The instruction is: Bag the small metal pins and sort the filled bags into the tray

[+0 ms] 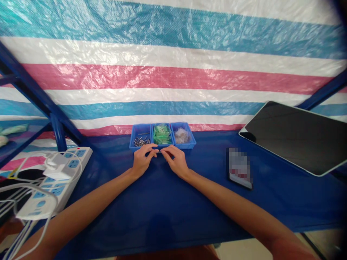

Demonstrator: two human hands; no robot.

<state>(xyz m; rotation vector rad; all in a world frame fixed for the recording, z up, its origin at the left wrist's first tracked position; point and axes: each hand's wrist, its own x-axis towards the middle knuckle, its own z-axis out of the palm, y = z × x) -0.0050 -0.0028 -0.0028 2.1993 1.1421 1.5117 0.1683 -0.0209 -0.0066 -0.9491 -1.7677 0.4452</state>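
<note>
Both hands meet in front of three blue bins, fingertips close together. My left hand is pinched on one end of a thin, light-coloured small piece. At its other end my right hand pinches too; the fingers hide most of the piece, so its kind is unclear. Just behind the hands, the left bin contains several thin metal pins. In the middle bin lie green plastic packets. The right bin has a pile of small clear, whitish pieces, too small to name.
A white power strip with plugs and looping cables lies at the left, near my left forearm. To the right are a phone and a large dark-screened tablet. Striped plastic sheeting hangs behind the blue table.
</note>
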